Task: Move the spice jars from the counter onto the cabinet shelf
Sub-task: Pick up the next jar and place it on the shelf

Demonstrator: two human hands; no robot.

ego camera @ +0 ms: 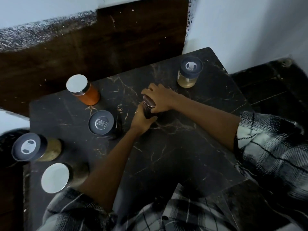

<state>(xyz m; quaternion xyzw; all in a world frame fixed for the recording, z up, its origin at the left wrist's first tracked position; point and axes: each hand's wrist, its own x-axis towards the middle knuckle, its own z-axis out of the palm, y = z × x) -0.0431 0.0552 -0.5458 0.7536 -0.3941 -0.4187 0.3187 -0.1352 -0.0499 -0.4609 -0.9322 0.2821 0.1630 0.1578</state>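
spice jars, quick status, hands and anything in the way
Left hand and right hand both grip the small dark jar with brown lid. Five jars wait on black marble counter. Nothing blocking.

The person wears a black-and-white plaid shirt of coarse, fuzzy weave, the sleeves (270, 147) pushed up past the elbows so both forearms are bare. A thin ring (136, 112) sits on a finger of the left hand (141, 119). The right hand (160, 99), at one o'clock from it, wears nothing visible
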